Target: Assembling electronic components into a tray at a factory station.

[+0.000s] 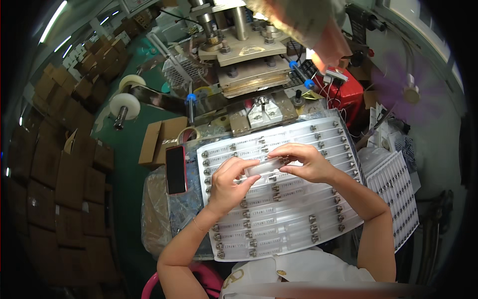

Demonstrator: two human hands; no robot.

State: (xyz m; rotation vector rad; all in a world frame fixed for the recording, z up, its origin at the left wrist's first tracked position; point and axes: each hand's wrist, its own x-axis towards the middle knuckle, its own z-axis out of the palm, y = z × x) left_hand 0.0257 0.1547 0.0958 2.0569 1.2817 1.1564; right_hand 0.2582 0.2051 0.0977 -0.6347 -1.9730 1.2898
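Two hands, left hand point(230, 180) and right hand point(304, 160), pinching one clear tube point(264, 166) above tray point(294, 234); risk of slipping, scattering neighbours.

I watch both bare forearms rise from the lower edge, the left hand point(230, 182) and right hand point(304, 162) meeting at centre, fingers curled in a pinch (thumbs tucked under).

tray point(298, 234) partly hidden by hands, fan point(411, 92) blurred

Two hands point(234, 182), one phone point(176, 169), two tape rolls point(124, 105), two tube trays point(279, 234)
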